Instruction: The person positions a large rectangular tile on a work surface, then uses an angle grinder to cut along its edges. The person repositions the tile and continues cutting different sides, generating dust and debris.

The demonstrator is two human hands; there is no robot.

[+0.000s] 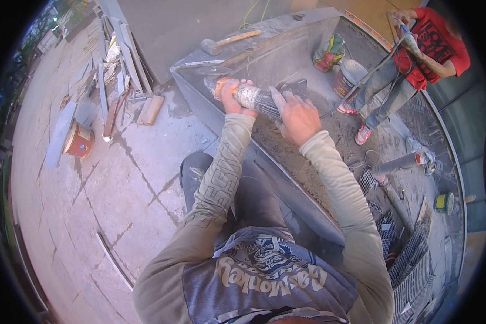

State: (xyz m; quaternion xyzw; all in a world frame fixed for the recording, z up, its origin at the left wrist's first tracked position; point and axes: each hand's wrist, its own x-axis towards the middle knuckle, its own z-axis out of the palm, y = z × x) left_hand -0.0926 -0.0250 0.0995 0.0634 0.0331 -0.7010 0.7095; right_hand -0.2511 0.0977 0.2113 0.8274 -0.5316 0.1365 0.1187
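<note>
I hold a dusty angle grinder (256, 99) with an orange head and dark body in both hands. My left hand (235, 98) is wrapped round its front part, near the orange head. Further back, my right hand (298, 117) grips the rear of the body, its fingers partly hidden from view. The grinder's head is over the top edge of a grey stone-clad wall (191, 81), close to its corner. Dust or blur hides the disc, so I cannot tell whether it touches the stone.
A mallet (229, 42) lies on the ledge beyond the grinder. Inside the walled bed stand a bucket (348, 78) and a colourful bag (328, 54). Another person in a red shirt (434, 48) stands at right holding a tool with a cable. Planks (129, 59) and a reddish bucket (79, 141) are at left.
</note>
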